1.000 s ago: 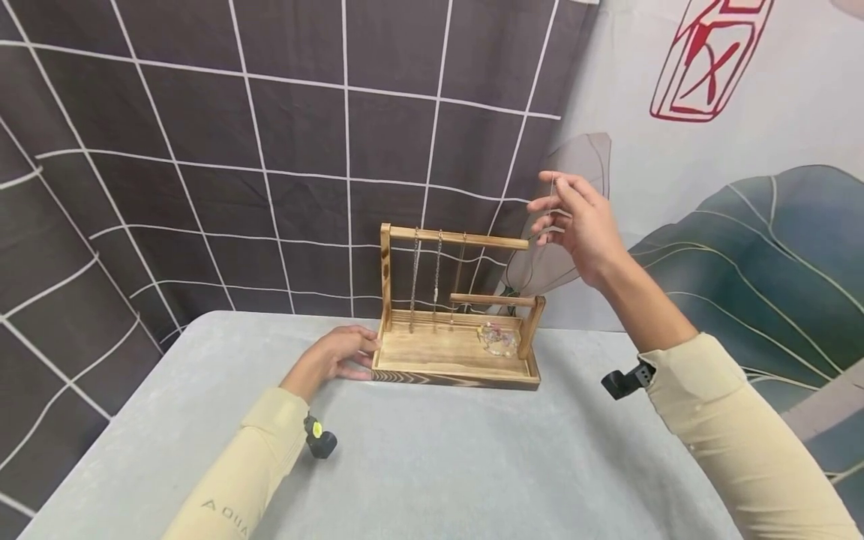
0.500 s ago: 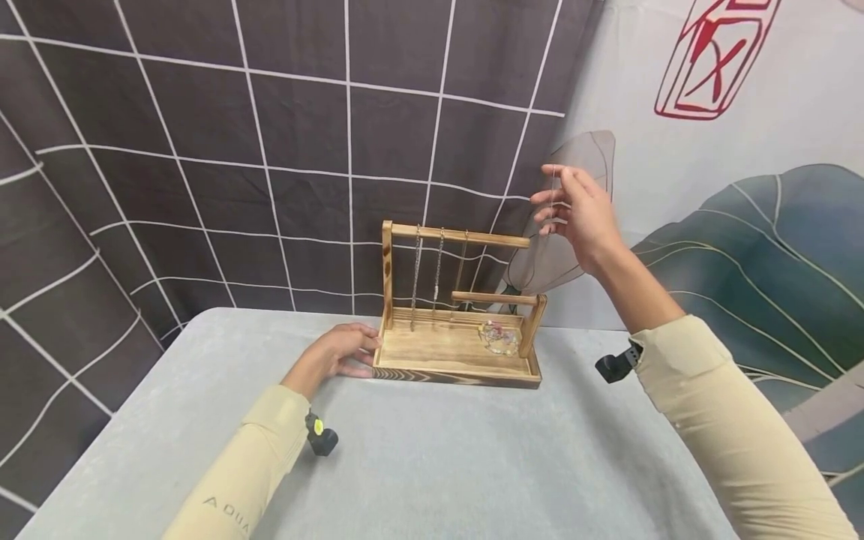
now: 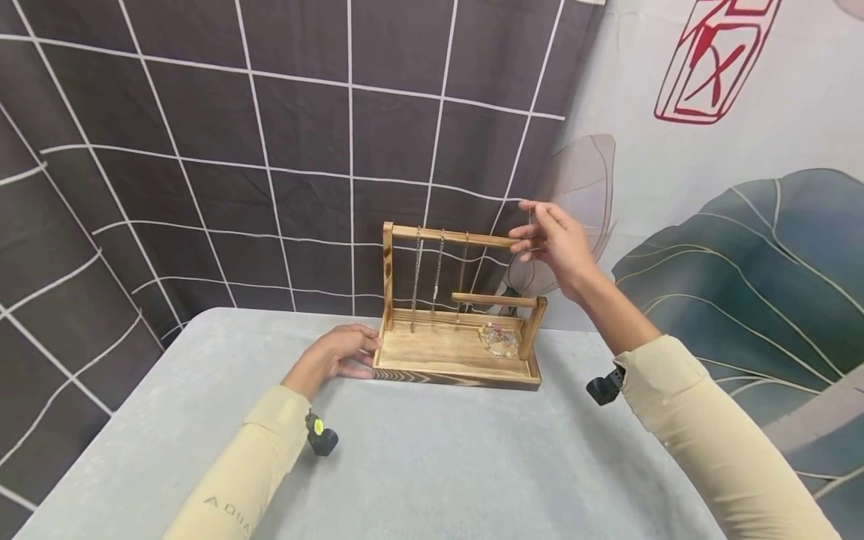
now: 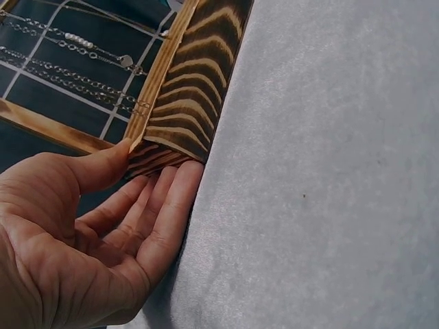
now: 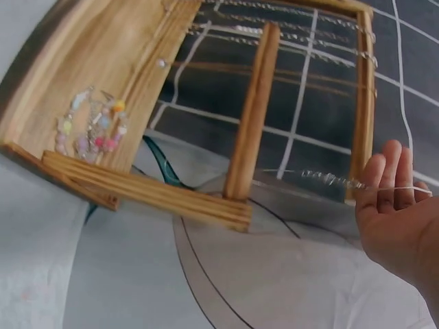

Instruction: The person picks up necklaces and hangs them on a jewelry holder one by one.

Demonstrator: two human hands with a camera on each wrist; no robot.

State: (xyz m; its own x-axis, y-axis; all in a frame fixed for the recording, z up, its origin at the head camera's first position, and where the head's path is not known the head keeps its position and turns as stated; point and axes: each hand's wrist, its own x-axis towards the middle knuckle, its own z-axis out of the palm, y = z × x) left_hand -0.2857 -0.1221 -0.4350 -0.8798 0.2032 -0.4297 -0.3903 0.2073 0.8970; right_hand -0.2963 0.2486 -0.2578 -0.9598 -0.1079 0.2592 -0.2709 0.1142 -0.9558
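A wooden jewelry stand [image 3: 445, 380] has a tray base, a long upper bar [image 3: 442, 235] and a shorter lower bar [image 3: 496, 300]. Three necklaces, one of them a silver chain [image 3: 415, 277], hang from the upper bar. My left hand [image 3: 343, 349] holds the tray's left end, thumb on the rim and fingertips against the outer side. Beside the upper bar's free right end, my right hand [image 3: 555, 241] is raised, pinching a thin necklace [image 5: 329, 178]. The necklace dangles in a loop near that bar end; the pinching fingertips are partly hidden in the right wrist view.
Beaded bracelets [image 3: 499, 342] lie in the tray's right part. The stand sits on a table with a pale grey cloth [image 3: 432, 457]. Behind it hangs a dark curtain with a white grid [image 3: 297, 120], and a printed light cloth [image 3: 634, 172] at the right.
My right hand first rises slightly, then comes down and left with the necklace to the upper bar's right end. My left hand stays on the tray.
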